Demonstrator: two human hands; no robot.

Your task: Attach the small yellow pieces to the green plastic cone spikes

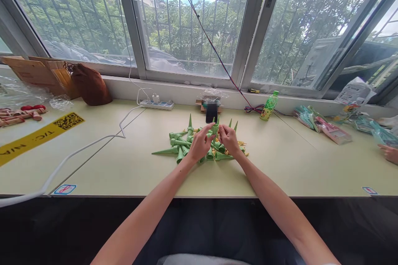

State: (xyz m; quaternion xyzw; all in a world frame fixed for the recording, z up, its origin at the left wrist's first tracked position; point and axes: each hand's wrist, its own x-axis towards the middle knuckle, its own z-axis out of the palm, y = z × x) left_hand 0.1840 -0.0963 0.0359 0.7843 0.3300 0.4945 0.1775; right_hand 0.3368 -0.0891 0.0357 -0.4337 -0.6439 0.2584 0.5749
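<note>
A heap of several green cone-shaped spikes (180,145) lies on the pale table (124,165), mixed with small yellow pieces (241,145). My left hand (200,144) is above the heap, fingers pinched on a green spike (214,128) held upright between both hands. My right hand (228,138) is closed beside it, its fingertips pinching something small that I cannot make out, right next to that spike. A few spikes stand upright behind my hands.
A black phone (211,112) stands behind the heap. A white power strip (156,104) and its cable (93,143) lie left. A green bottle (269,106), coloured packets (323,126), a brown bag (90,85) and yellow tape (37,136) are on the table. Another person's hand (388,152) is at the far right.
</note>
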